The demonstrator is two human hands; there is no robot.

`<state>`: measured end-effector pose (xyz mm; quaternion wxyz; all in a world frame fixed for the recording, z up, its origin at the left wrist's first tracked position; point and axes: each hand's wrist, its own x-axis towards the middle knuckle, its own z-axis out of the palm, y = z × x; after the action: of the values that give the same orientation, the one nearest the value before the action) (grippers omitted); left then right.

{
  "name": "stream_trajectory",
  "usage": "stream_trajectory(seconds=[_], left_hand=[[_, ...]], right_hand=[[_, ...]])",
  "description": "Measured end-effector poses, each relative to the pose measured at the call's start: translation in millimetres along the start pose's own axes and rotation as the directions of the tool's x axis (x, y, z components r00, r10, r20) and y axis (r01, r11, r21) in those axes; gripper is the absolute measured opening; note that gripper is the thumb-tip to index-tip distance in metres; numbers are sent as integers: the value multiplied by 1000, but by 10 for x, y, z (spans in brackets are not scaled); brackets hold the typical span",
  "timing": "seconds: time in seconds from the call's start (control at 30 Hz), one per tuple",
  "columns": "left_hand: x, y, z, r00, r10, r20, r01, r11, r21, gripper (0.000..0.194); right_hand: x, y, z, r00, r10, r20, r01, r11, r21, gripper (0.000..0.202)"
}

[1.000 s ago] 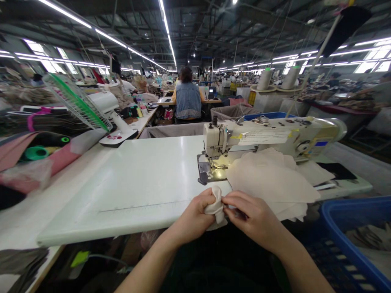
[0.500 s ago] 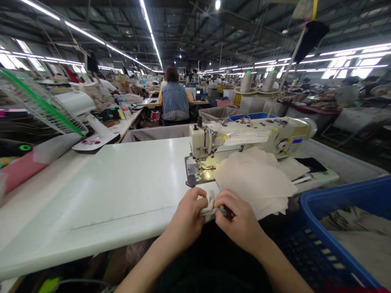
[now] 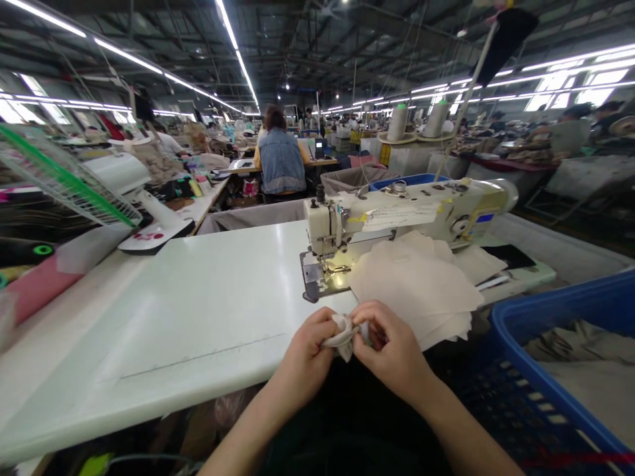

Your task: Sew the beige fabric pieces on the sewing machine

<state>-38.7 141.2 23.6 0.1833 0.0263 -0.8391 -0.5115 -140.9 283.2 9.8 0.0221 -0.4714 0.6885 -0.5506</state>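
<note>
Between both hands, at the table's front edge, is a small bunched piece of pale cloth [image 3: 343, 337]. My left hand [image 3: 312, 340] grips its left side, fingers curled around it. The thumb and fingers of my right hand [image 3: 384, 334] pinch the other side; part of the cloth hides behind them. Just beyond my hands stands a sewing machine [image 3: 327, 228], its needle area lit. Right of the needle plate lies a stack of beige fabric pieces [image 3: 417, 277], close to my right hand.
The white tabletop [image 3: 223, 284] stretches left. A blue plastic basket [image 3: 506, 324] with folded cloth stands at right. A white fan with a green-rimmed guard [image 3: 119, 175] is at far left. Ahead, a person in a denim vest [image 3: 282, 158] sits facing away. Thread cones [image 3: 397, 124] stand behind the machine.
My hands have turned the cloth a little, and more of it shows, with an end hanging below the fingers. The view has shifted slightly.
</note>
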Motion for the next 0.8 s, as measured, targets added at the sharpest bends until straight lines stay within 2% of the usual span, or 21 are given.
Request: stream_trajectory(seconds=[0.03, 0.1, 0.13, 0.2, 0.27, 0.33, 0.43, 0.5, 0.53, 0.7, 0.73, 0.8], left_hand=[[0, 19, -11, 999, -1, 43, 2, 1000, -14, 21], [5, 46, -37, 994, 3, 113, 0, 1000, -27, 21], [14, 50, -54, 992, 1, 127, 1, 1000, -16, 21], [44, 30, -96, 991, -1, 135, -4, 999, 34, 20], [80, -17, -138, 999, 10, 48, -15, 994, 110, 15], [99, -79, -176, 997, -19, -78, 32, 985, 170, 10], [77, -176, -228, 983, -86, -161, 117, 974, 196, 17], [48, -233, -258, 985, -87, -146, 116, 971, 208, 17], [37, -254, -268, 988, -67, -138, 96, 971, 217, 16], [40, -220, -219, 969, 144, -200, -80, 951, 299, 22], [44, -188, -190, 956, 197, -216, -119, 938, 326, 22], [54, -127, -122, 951, 228, -211, -138, 918, 373, 25]], right_hand=[[-6, 14, 5, 999, -30, -16, 29, 998, -62, 33], [-10, 29, 15, 990, -137, 27, 140, 979, -148, 52], [-5, 33, 21, 983, -178, 36, 181, 967, -178, 51], [18, 38, 39, 981, -192, 4, 188, 959, -211, 43], [51, 34, 61, 982, -168, -89, 148, 970, -192, 35], [76, 10, 81, 981, -113, -158, 96, 989, -108, 31], [88, -48, 85, 981, 97, -168, -91, 995, 40, 30], [84, -70, 71, 968, 221, -115, -211, 973, 94, 27], [81, -70, 63, 967, 243, -73, -234, 966, 111, 25], [45, 0, 77, 981, 152, 122, -168, 977, 131, 20], [31, 10, 87, 978, 136, 157, -157, 979, 130, 18], [-2, 21, 97, 961, 105, 257, -147, 977, 153, 19]])
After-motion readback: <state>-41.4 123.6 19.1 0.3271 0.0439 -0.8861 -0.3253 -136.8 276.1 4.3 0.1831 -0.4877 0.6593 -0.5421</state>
